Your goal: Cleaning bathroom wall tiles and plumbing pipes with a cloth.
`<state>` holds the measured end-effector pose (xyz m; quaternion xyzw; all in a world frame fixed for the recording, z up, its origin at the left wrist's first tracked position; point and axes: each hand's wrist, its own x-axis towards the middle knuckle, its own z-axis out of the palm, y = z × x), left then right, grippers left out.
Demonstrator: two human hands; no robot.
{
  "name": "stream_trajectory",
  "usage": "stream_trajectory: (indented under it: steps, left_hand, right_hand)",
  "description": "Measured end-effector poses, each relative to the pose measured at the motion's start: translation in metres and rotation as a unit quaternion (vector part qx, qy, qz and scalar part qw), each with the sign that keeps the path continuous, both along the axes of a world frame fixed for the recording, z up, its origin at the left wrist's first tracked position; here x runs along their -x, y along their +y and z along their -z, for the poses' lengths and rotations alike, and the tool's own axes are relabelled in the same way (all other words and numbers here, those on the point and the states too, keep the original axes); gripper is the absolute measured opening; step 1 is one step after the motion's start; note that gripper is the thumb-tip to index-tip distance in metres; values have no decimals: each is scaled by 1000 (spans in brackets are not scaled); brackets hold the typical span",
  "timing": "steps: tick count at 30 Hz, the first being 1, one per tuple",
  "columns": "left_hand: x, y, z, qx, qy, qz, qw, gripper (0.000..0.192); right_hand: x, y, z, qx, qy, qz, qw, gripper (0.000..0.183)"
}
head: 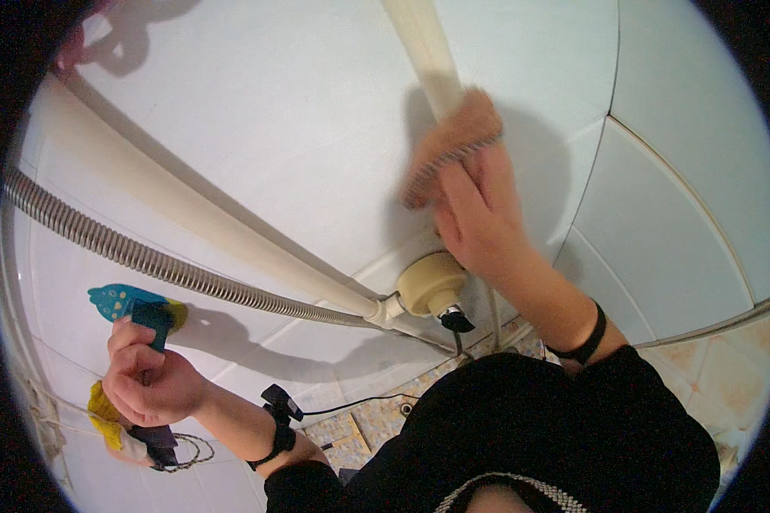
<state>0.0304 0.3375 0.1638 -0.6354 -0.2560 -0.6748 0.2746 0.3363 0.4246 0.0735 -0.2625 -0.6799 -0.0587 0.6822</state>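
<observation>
My right hand (478, 202) is raised against the white wall panel, gripping a brown brush-like item (452, 151) with a ridged, striped edge; motion blurs it. Directly above it, the lower part of a cream pipe (433, 64) runs up out of view. My left hand (151, 378) pinches a dark teal strip (149, 320). Behind that strip is a teal bird-faced piece (112, 301) with a yellow end; whether the two are joined I cannot tell. Below my left hand hang a yellow cloth (106, 410) and a dark item with a braided loop (163, 442).
A second cream pipe (218, 237) and a ribbed metal hose (167, 266) slant across the left. They converge near a beige round fitting (427, 282) with a black lever (457, 320). Patterned floor tiles (699, 365) show at right. A black cable (353, 404) crosses below.
</observation>
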Motion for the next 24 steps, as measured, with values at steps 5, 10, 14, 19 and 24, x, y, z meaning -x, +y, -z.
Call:
stream_trajectory:
  steps: [5,10,14,19,24]
  left_hand:
    - [-2,6,3,-1,-3,-3,1000,30]
    - [-5,3,-1,2,-8,-4,1000,31]
    - [-3,4,0,2,-5,17,1000,31]
    - [3,3,1,7,-15,20,1000,31]
    - [-1,3,-2,5,-1,23,1000,30]
  right_hand:
    - [-15,-14,52,38,-82,23,996,18]
    - [-29,-31,109,83,-130,71,986,18]
    - [-37,-35,103,130,-167,70,975,22]
    - [-51,-45,57,113,-172,27,978,26]
    - [-12,-28,26,-11,-269,-17,963,32]
